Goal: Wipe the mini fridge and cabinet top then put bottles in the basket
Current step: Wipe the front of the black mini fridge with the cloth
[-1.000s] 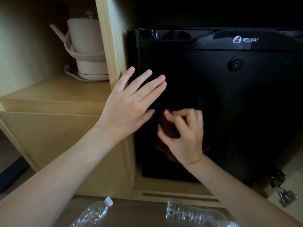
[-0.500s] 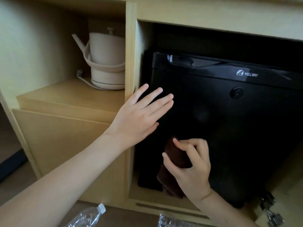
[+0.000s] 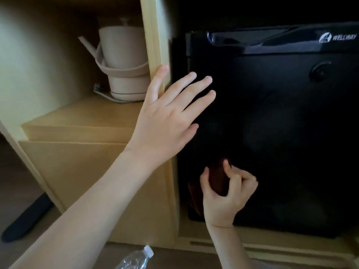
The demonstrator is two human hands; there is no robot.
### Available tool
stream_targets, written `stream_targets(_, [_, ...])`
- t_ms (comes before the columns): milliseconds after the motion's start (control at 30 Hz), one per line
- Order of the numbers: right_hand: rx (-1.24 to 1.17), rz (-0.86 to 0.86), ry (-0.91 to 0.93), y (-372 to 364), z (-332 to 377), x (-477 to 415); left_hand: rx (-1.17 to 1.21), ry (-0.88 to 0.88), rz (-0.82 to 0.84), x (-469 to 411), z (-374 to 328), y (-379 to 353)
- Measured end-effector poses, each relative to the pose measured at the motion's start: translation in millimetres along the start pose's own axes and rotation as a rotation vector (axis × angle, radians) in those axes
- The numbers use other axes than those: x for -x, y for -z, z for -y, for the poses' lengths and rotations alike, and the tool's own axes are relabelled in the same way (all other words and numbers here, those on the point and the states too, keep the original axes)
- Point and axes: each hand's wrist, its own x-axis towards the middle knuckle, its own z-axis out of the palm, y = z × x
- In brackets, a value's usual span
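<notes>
On the mini fridge door, low toward its left corner, we recorded the right hand. Its fingers and thumb were curled tight round a bunched dark cloth held to the black panel. Half a second before, that cloth stood higher on the door, and a second before it was near mid-height. We read this as one downward stroke reaching the bottom of the fridge's left side. The door to the right of it looked yet to be covered, and the cabinet top and bottles remained for later.

Left hand: flat and spread wide on the fridge's left edge, little finger against the cabinet upright beside it, holding nothing, placed as before.

Count, by position from the fridge:
- hands, two; cloth, one.
- kettle, one, pale, on the shelf left of the fridge.
- bottle, one, clear plastic, capped, below and left of the fridge; a second showed earlier and was now out of frame.
- round lock, one, upper right of the door.
- basket, none in view.
</notes>
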Motion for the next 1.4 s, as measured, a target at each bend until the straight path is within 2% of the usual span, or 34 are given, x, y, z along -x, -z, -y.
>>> stream_targets(100, [0.062, 0.091, -0.064, 10.0, -4.9, 32.0, 0.017, 0.019, 0.021, -0.6, -1.7, 4.1])
stream_targets(200, [-0.033, 0.054, -0.149, 8.1, 18.8, 18.3, 0.041, 0.037, 0.025, -1.4, -3.1, 5.5])
stream_targets(333, [-0.249, -0.086, -0.019, -8.8, 58.6, -48.3, 0.070, 0.049, 0.020, -2.8, -2.1, 4.2])
stream_targets(467, [-0.191, -0.118, -0.029, -32.1, 70.6, -82.4, 0.082, 0.067, -0.003, -3.1, -3.2, 4.1])
stream_targets(700, [-0.071, -0.018, 0.009, -21.5, 21.8, 2.8, 0.042, 0.013, 0.050, -0.3, 1.2, 4.6])
stream_targets(833, [-0.008, 0.083, -0.081, -7.2, 12.2, 39.7, 0.031, 0.024, 0.051, -2.3, -0.1, 5.9])
stream_targets(933, [-0.027, 0.057, -0.109, -3.9, 26.4, 28.3, 0.044, 0.034, 0.043, -2.4, -1.5, 5.9])
stream_targets(1067, [-0.127, -0.099, -0.056, -8.4, 47.0, -26.5, 0.070, 0.038, 0.022, -2.5, -1.4, 3.9])
stream_targets(1167, [-0.088, -0.152, -0.055, -19.4, 49.7, -49.3, 0.070, 0.038, 0.015, -0.9, -1.1, 1.5])
stream_targets(1267, [-0.077, -0.133, -0.083, -26.1, 38.3, -32.3, 0.063, 0.027, 0.012, -0.1, -0.6, -0.5])
stream_targets(1400, [-0.031, -0.011, -0.135, -16.8, 20.6, 25.7, 0.059, 0.027, 0.020, 0.2, 0.5, -0.1])
